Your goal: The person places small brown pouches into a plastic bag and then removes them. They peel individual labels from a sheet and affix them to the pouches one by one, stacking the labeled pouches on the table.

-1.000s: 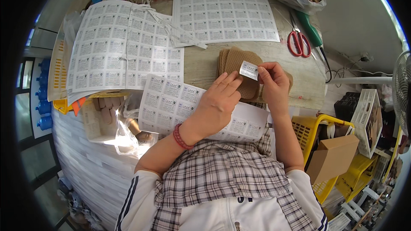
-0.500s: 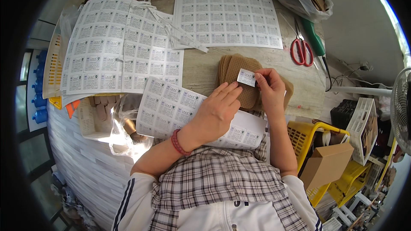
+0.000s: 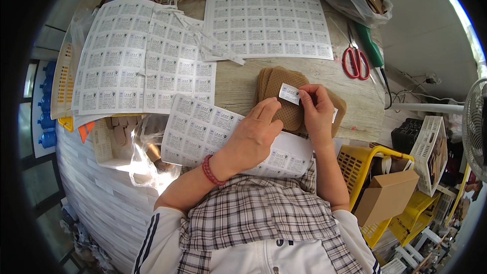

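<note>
Head view: a small white label (image 3: 288,93) lies over the front of a stack of brown mesh pads (image 3: 285,77) near the front edge of the desk (image 3: 234,82). The thumb and forefinger of the right hand (image 3: 318,111) are clamped on the label's right edge. The left hand (image 3: 253,136) is just left of the pads, its fingers (image 3: 268,106) bent toward them; whether they close on anything I cannot tell. A red bracelet (image 3: 208,170) circles the left wrist.

Under the left hand and forearm stretches a sheet of printed labels (image 3: 198,124), partly above the checked apron (image 3: 258,208). More brown pads (image 3: 337,102) lie beyond the right hand, partly hidden by it. Toward the left are overlapping label sheets (image 3: 115,61) with paper strips (image 3: 218,48) across them; another label sheet (image 3: 269,23) lies farther back. Red-handled scissors (image 3: 350,63) rest at the right, beside a green-handled tool (image 3: 370,46). Below the desk's right side, a cardboard box (image 3: 388,198) sits at a yellow basket (image 3: 350,160).
</note>
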Action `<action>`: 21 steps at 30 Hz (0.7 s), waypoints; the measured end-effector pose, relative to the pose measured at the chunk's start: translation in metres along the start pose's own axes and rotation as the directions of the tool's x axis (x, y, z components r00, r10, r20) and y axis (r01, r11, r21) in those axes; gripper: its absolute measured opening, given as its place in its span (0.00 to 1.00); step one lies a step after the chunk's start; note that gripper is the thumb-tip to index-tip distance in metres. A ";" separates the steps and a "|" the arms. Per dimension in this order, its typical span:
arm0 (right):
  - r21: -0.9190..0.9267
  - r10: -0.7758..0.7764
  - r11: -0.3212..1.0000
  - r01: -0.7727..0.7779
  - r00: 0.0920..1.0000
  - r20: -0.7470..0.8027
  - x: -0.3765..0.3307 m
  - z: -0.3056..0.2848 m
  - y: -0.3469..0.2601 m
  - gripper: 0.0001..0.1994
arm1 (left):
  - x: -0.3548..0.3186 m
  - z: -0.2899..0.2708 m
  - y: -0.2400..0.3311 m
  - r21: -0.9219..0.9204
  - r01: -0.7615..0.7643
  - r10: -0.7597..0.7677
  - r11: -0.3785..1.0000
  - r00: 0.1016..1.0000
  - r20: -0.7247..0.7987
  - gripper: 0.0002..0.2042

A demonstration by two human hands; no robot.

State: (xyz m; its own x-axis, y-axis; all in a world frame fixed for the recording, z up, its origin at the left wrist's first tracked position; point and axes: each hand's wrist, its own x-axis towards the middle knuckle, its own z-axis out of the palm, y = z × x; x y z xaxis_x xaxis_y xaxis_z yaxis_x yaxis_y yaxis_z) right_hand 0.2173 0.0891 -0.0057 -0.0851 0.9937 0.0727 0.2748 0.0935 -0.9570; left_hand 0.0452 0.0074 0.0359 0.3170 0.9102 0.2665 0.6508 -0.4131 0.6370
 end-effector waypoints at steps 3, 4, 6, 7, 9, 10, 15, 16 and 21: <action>-0.016 -0.028 0.999 0.028 0.999 -0.016 -0.001 0.001 -0.001 0.03 | 0.004 -0.004 0.003 0.047 -0.037 0.038 0.998 0.999 -0.020 0.03; -0.015 -0.033 0.999 0.033 0.999 -0.020 -0.001 0.002 -0.002 0.04 | 0.006 -0.006 0.004 0.066 -0.057 0.059 0.996 0.998 -0.028 0.03; -0.024 -0.022 0.999 0.022 0.999 -0.026 -0.002 0.002 -0.004 0.03 | 0.004 -0.004 0.002 0.090 -0.051 0.049 0.995 0.999 0.015 0.03; -0.027 -0.017 0.999 0.016 0.999 -0.028 -0.002 0.003 -0.005 0.03 | 0.003 -0.003 0.002 0.103 -0.047 0.043 0.994 0.998 0.036 0.03; -0.116 -0.104 0.988 0.098 0.993 -0.050 -0.004 0.005 -0.001 0.05 | -0.001 0.004 0.001 0.129 -0.038 0.034 0.991 0.999 0.029 0.03; -0.160 -0.148 0.978 0.137 0.987 -0.059 -0.005 0.007 0.001 0.05 | -0.002 0.006 0.001 0.142 -0.034 0.031 0.989 0.999 0.025 0.03; -0.491 -0.205 0.859 0.147 0.977 -0.065 -0.010 0.014 -0.015 0.16 | -0.003 0.012 0.001 0.182 -0.028 0.027 0.983 1.000 0.009 0.03; -0.506 -0.224 0.849 0.148 0.970 -0.091 -0.010 0.014 -0.015 0.17 | -0.003 0.012 0.001 0.183 -0.026 0.026 0.983 1.000 0.004 0.02; -0.455 -0.277 0.875 0.162 0.940 -0.198 -0.002 0.011 0.007 0.16 | -0.005 0.013 0.001 0.169 -0.030 0.032 0.985 0.999 -0.005 0.02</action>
State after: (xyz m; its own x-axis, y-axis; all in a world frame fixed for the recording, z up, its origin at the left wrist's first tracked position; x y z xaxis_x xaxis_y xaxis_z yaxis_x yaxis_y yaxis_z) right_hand 0.2091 0.0869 -0.0153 0.0336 0.9204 0.3895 0.6628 0.2712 -0.6980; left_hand 0.0534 0.0022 0.0258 0.3339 0.8968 0.2902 0.7481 -0.4394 0.4972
